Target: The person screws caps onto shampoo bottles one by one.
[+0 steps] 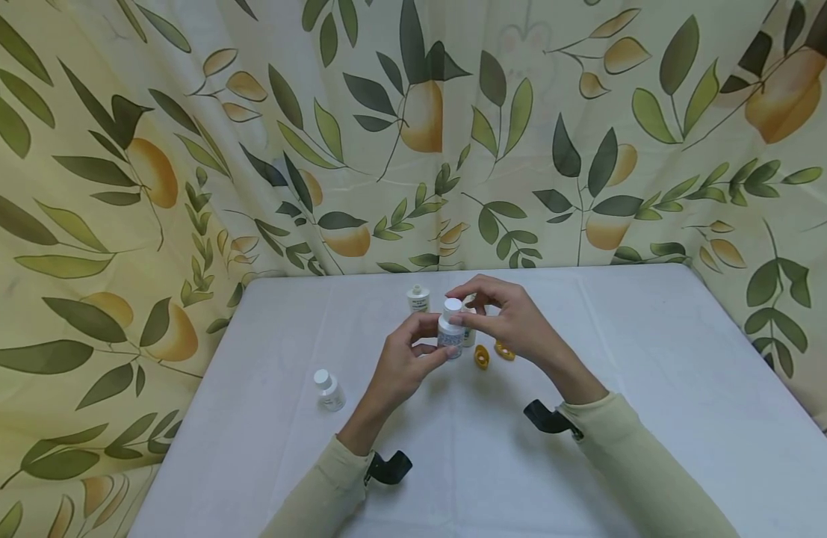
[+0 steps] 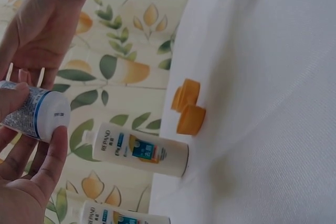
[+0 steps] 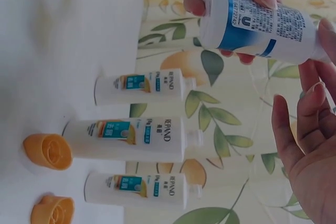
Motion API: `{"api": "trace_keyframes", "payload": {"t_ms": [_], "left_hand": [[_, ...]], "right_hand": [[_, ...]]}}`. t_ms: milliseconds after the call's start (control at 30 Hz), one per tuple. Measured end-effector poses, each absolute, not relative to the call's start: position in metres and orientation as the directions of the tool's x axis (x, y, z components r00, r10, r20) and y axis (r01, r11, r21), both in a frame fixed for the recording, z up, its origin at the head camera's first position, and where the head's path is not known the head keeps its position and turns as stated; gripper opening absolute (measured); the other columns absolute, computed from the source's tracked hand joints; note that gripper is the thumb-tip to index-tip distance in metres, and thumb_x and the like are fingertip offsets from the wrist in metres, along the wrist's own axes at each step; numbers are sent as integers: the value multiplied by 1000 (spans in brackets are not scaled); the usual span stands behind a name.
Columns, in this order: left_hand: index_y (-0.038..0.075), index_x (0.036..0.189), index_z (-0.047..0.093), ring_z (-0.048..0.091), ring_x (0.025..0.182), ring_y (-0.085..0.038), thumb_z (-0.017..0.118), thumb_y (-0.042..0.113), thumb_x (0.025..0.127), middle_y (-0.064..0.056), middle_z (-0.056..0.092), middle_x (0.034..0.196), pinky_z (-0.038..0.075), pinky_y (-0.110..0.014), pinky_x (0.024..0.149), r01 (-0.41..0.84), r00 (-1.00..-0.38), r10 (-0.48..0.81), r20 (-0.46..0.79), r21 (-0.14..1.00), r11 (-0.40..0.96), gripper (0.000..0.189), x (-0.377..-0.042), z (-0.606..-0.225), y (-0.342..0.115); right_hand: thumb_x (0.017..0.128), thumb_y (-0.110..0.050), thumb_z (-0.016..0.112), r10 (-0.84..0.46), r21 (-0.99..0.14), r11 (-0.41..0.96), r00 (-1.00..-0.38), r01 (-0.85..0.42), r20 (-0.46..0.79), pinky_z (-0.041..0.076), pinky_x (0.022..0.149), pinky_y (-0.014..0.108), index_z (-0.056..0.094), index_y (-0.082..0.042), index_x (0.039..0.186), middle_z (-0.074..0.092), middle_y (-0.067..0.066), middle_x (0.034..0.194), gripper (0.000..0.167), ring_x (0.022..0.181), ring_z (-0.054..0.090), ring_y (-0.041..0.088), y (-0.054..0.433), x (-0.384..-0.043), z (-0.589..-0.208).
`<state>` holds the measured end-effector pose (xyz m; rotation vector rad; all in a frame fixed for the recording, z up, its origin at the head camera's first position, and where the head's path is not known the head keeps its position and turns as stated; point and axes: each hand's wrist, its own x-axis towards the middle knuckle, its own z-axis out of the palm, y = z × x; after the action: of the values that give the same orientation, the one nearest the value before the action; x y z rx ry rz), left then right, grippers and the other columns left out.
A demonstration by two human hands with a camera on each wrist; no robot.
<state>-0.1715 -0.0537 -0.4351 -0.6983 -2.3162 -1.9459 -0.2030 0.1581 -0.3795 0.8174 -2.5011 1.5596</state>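
My left hand [image 1: 401, 360] grips a small white bottle [image 1: 450, 336] with a blue band and small print, holding it upright above the table. At its top, my right hand [image 1: 517, 317] pinches the white cap [image 1: 453, 305] between thumb and finger. In the right wrist view the bottle's neck is partly hidden by the right fingers. Behind the hands stand several white REPAND bottles [image 3: 126, 137] with narrow bare nozzles; one is mostly hidden in the head view. Two orange caps [image 1: 481, 357] lie on the table just below the right hand.
Another small white-capped bottle [image 1: 329, 391] stands at the left on the white-covered table [image 1: 252, 448]. A leaf-and-fruit patterned curtain [image 1: 386, 172] hangs behind the table's back edge. Each wrist carries a black camera mount [image 1: 389, 468].
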Motion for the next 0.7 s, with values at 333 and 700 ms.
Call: {"api": "trace_keyframes", "payload": {"t_ms": [333, 700], "left_hand": [[11, 133, 57, 62, 118, -22, 77, 7, 90, -4, 60, 133, 59, -28, 92, 361, -896, 313, 315, 928, 98, 47, -170, -436, -49], [10, 135, 57, 64, 114, -23, 78, 8, 90, -7, 62, 129, 59, -31, 92, 365, -901, 295, 317, 923, 121, 50, -169, -435, -50]], "right_hand": [[87, -20, 82, -400, -808, 338, -851, -483, 341, 41, 64, 27, 74, -20, 116, 68, -3, 102, 30, 81, 52, 21, 155, -202, -379], [90, -22, 79, -420, -789, 358, -841, -499, 341, 41, 63, 27, 74, -20, 121, 67, -3, 101, 31, 81, 51, 20, 156, -200, -379]]}}
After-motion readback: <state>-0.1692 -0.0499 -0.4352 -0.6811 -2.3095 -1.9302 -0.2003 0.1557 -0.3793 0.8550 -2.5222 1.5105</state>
